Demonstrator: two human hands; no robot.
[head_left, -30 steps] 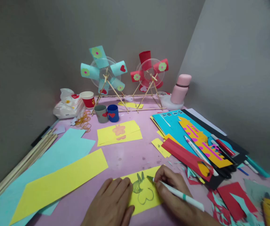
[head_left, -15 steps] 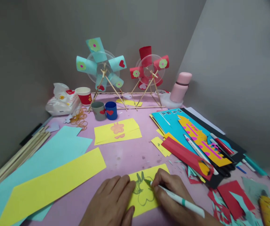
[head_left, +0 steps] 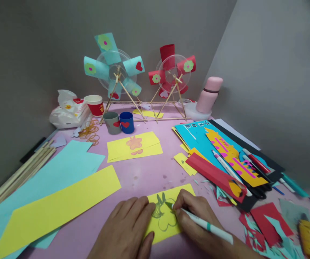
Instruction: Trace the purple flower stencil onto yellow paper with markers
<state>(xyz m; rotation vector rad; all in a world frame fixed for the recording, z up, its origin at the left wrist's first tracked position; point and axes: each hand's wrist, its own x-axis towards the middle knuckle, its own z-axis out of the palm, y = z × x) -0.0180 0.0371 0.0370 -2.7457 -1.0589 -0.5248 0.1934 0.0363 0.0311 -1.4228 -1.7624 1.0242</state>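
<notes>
Green-banded marker (head_left: 214, 230) pinched in my right hand (head_left: 194, 216), my empty left hand (head_left: 127, 226) resting flat on the near yellow card (head_left: 161, 235), I judge its green drawing (head_left: 158, 210) only partly shaded, while the orange drawing (head_left: 134, 142) beyond looks filled in.

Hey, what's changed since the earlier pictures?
The tip of the pen moved slightly left across the yellow card; a curved outline now shows beside it. The left hand covers more of the card's left end. The right hand still grips the pen; nothing was let go.
</notes>
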